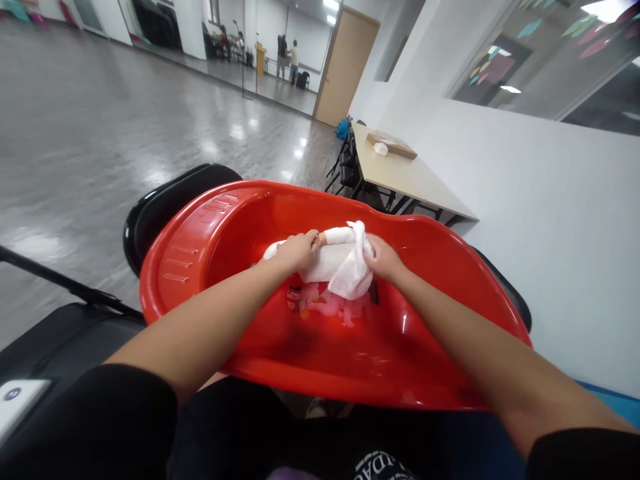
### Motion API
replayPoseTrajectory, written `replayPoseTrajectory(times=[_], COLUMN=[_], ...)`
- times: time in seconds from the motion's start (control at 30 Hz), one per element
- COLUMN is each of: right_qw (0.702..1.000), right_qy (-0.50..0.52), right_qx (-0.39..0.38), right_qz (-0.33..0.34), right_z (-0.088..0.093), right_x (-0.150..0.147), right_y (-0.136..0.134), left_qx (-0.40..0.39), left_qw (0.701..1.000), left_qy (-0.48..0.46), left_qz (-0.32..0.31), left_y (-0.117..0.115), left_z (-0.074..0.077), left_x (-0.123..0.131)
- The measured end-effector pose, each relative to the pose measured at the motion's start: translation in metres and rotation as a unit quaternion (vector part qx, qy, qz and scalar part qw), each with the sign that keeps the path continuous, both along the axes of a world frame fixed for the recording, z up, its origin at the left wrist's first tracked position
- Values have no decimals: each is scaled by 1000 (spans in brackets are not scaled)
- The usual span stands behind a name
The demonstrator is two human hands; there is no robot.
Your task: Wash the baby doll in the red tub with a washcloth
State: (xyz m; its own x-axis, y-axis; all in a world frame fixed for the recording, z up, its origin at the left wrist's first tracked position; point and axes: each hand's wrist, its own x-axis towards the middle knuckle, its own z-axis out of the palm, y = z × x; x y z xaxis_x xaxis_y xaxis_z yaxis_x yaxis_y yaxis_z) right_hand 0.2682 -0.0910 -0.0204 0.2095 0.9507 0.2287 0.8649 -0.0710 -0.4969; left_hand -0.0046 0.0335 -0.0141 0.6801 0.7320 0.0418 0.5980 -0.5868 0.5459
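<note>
A bright red plastic baby bath tub (320, 340) lies in front of me, with a ribbed rim at its left end. Inside it a pale baby doll (330, 257) is wrapped in a white cloth (353, 263). My left hand (299, 250) grips the doll's small bare arm (333, 237). My right hand (383, 259) is closed on the bunched cloth. Below the doll, a pinkish shape and a small red-and-white object (294, 298) show dimly through the tub's water. The doll's head is hard to make out.
Black padded furniture (170, 207) flanks the tub. A white wall runs along the right, and a beige table (405, 170) holds a cardboard package. A polished grey floor stretches left toward a mirrored wall, where distant people (287, 60) stand near a door (345, 67).
</note>
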Motion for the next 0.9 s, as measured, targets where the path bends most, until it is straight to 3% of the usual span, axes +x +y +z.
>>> replayPoseTrajectory(times=[0.07,0.13,0.27,0.43,0.6,0.73,0.8,0.9], right_qw=[989,970,914,878,863,869,890,965], right_qy=[-124,-219,-392,-463,-459,-432,-368,-118], right_qx=[-53,-76,-33,16,-19,-57,-79,-124], right_qz=[58,75,100,123,210,236,259,201], right_z=[-12,-26,-43,-43,-58,-76,-80,-78], right_x=[0,2,10,9,6,2,-4,-20], right_y=[-7,-17,-36,-40,-41,-40,-36,-27], left_qx=[5,6,13,15,4,-9,-15,-24], left_qw=[1000,1000,1000,999,999,1000,1000,1000], left_qy=[-1,-2,-18,-29,-32,-21,-10,1], left_qz=[-2,-6,-17,-23,-18,-9,-6,-3], left_y=[1,3,7,10,11,9,8,6], left_z=[-2,-5,-13,-21,-21,-17,-14,-6], left_x=[-1,-1,0,1,0,-1,-2,-4])
